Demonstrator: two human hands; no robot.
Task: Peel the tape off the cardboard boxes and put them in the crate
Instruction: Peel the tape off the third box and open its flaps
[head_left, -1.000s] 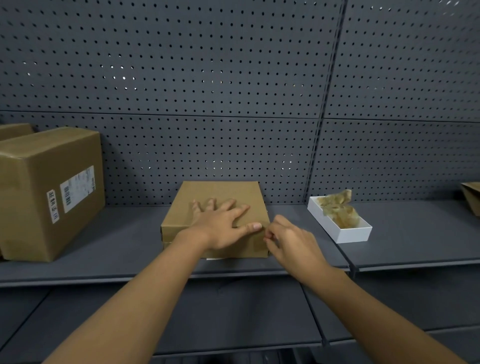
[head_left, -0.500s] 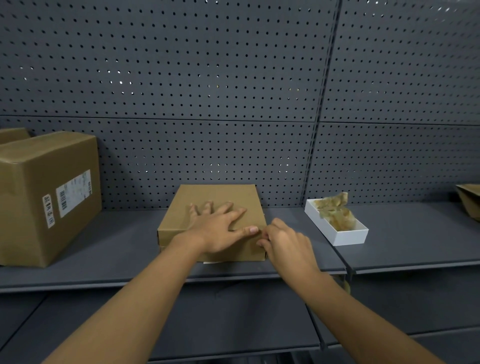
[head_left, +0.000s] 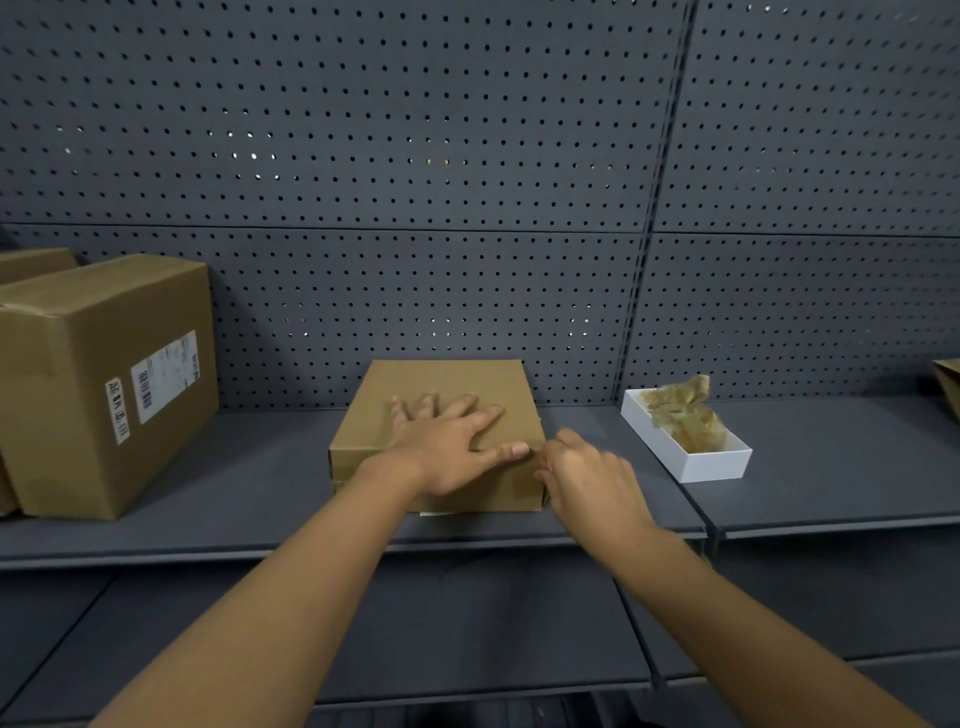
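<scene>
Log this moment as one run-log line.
left hand: flat on flat cardboard box | right hand: fingers at box's right edge, grip unclear | white tray: holds crumpled tape | crate: not visible

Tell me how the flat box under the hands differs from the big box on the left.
The flat box is low and lies mid-shelf, while the big box stands far taller at the left end. The big box carries white barcode labels; no label shows on the flat box. The left hand rests on the flat box and the right hand works at its right edge; nothing touches the big box. Both are brown cardboard.
</scene>
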